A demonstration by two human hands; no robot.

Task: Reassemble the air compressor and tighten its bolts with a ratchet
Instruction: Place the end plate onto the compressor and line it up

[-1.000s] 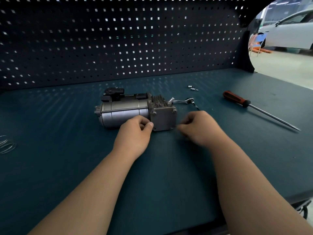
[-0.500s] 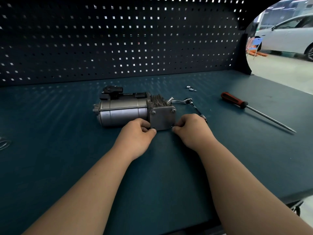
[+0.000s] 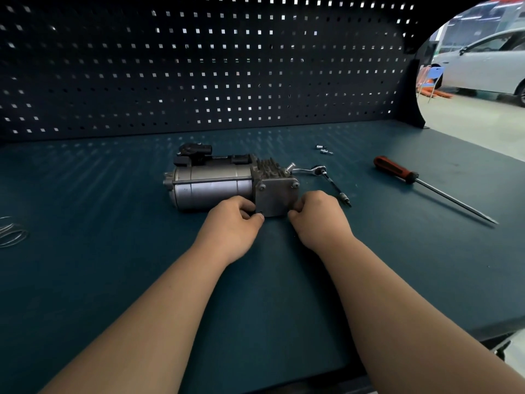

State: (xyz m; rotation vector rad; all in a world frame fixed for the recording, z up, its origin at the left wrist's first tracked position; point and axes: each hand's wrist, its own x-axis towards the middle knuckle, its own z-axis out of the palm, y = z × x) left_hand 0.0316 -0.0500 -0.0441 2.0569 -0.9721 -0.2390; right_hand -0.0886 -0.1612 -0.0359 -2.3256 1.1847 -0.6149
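A: Between my hands?
B: The air compressor (image 3: 216, 186). My left hand (image 3: 233, 221) and right hand (image 3: 319, 218) curl, pinching its end plate (image 3: 277, 196) at the lower corners.
A: Beyond?
B: Ratchet (image 3: 309, 169) past my right knuckles, teal bench (image 3: 113, 280), pegboard (image 3: 199, 66).

One air compressor (image 3: 216, 186), one ratchet (image 3: 309, 169), one screwdriver (image 3: 395, 169), two metal pieces (image 3: 320, 147), one wire coil (image 3: 11, 233), two hands (image 3: 231, 224).

The air compressor (image 3: 227, 183) shows dull, brushed grey metal with black plastic fittings. The ratchet (image 3: 311, 169) gleams like polished chrome. The tabletop (image 3: 113, 251) looks matt and dark teal. The screwdriver (image 3: 395, 169) handle seems glossy red plastic.
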